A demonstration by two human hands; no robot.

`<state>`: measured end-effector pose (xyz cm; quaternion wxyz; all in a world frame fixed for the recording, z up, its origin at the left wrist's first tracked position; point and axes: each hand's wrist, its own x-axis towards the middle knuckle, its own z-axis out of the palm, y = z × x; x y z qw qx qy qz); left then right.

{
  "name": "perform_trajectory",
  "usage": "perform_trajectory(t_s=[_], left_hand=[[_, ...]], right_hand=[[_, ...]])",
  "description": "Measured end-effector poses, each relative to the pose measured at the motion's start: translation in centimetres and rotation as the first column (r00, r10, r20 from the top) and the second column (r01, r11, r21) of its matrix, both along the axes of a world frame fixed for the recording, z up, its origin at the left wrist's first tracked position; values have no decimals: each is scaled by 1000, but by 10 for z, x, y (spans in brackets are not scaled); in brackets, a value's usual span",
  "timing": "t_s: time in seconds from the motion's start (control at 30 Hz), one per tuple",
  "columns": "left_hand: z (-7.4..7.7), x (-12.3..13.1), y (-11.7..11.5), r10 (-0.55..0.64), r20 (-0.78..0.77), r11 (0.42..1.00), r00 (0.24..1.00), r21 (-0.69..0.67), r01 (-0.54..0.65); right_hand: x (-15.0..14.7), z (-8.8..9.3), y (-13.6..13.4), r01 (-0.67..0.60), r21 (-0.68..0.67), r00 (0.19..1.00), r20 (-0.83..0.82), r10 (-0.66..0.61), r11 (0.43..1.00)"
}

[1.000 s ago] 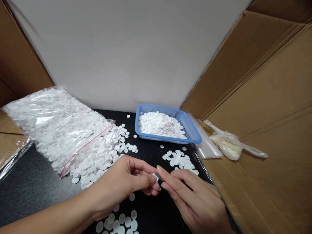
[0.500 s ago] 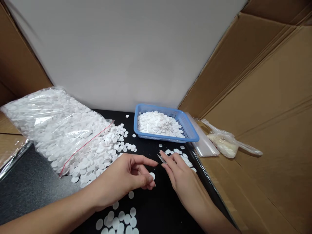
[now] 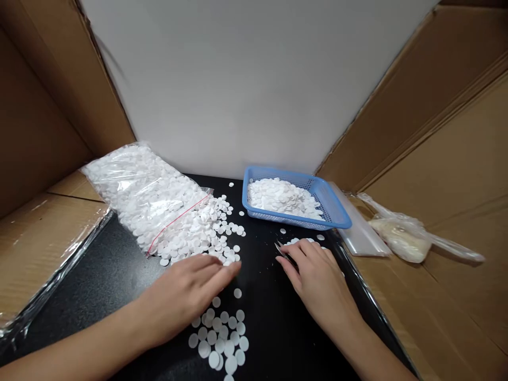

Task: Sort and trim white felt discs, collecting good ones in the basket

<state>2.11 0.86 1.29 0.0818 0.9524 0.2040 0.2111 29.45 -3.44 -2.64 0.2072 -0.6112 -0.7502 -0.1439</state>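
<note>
My left hand (image 3: pixel 188 291) is over the near edge of the white disc pile (image 3: pixel 194 233), palm down. Its fingers are curled under and its thumb stretches toward the discs; the fingertips are hidden, so I cannot see what they hold. Between the fingers of my right hand (image 3: pixel 315 275) is a slim pointed metal tool, tweezers (image 3: pixel 280 248) by its look, tips pointing away. More white discs lie just beyond that hand, partly covered. Nearer to me, loose white discs (image 3: pixel 222 338) are scattered flat on the black tabletop (image 3: pixel 273 333).
A clear zip bag (image 3: pixel 138 185) full of discs spills out at the left. The blue basket (image 3: pixel 337 209) at the back holds a heap of discs. Flat clear bags (image 3: pixel 365 238) and a tied plastic bag (image 3: pixel 405 243) lie right. Cardboard walls (image 3: pixel 444 132) stand at both sides.
The view has shifted, so things sit farther right. My left hand has gone from beside the right hand to the disc pile; the disc at its fingertips no longer shows. The right hand keeps the tweezers.
</note>
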Motion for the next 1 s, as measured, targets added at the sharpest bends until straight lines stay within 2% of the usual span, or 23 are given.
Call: perform_trajectory(t_s=[0.03, 0.1, 0.17, 0.23, 0.27, 0.33, 0.4, 0.47, 0.57, 0.63, 0.73, 0.83, 0.9, 0.93, 1.0], left_hand=[[-8, -12, -7, -15, -15, 991, 1000, 134, 17], [-20, -34, -20, -29, -78, 977, 997, 208, 45], [-26, -50, -28, -25, -102, 994, 995, 107, 36], [-26, -60, -33, 48, -92, 994, 995, -92, -56], [-25, -63, -34, 117, -71, 973, 991, -191, -129], [-19, -67, -35, 298, -23, 890, 954, -356, -286], [-9, -71, -36, 470, 17, 787, 883, -461, -410], [1, -77, -37, 579, 25, 708, 815, -511, -488], [12, -96, -37, 676, 30, 646, 736, -506, -572], [14, -117, -36, 739, 41, 609, 672, -465, -642], [8, -153, -32, 827, 105, 556, 552, -297, -777], [0, -172, -27, 808, 169, 582, 564, -87, -808], [-6, -165, -27, 799, 140, 596, 585, -59, -801], [-8, -156, -28, 773, 110, 633, 624, -71, -771], [-13, -131, -33, 581, 19, 808, 814, -132, -574]], right_hand=[[-3, 3, -1, -28, 11, 998, -47, 28, 1000], [-11, 8, -3, -85, 19, 988, -126, 87, 996], [-19, 11, -5, -148, -2, 971, -190, 145, 989], [-28, 11, -7, -220, -52, 940, -279, 197, 974], [-32, 10, -9, -257, -83, 916, -339, 216, 963], [-39, 7, -12, -327, -122, 851, -469, 236, 937], [-46, 4, -15, -377, -139, 785, -573, 236, 916], [-52, 1, -18, -410, -144, 739, -632, 235, 901], [-59, -2, -21, -469, -163, 702, -665, 254, 868], [-62, -3, -22, -509, -164, 687, -669, 284, 845], [-64, -5, -23, -524, -141, 675, -670, 308, 840], [-65, -4, -22, -496, -98, 674, -669, 312, 863], [-67, -4, -20, -506, -72, 673, -657, 341, 859], [-68, -3, -18, -525, -68, 671, -646, 363, 848], [-71, -3, -16, -567, -71, 676, -610, 414, 821]])
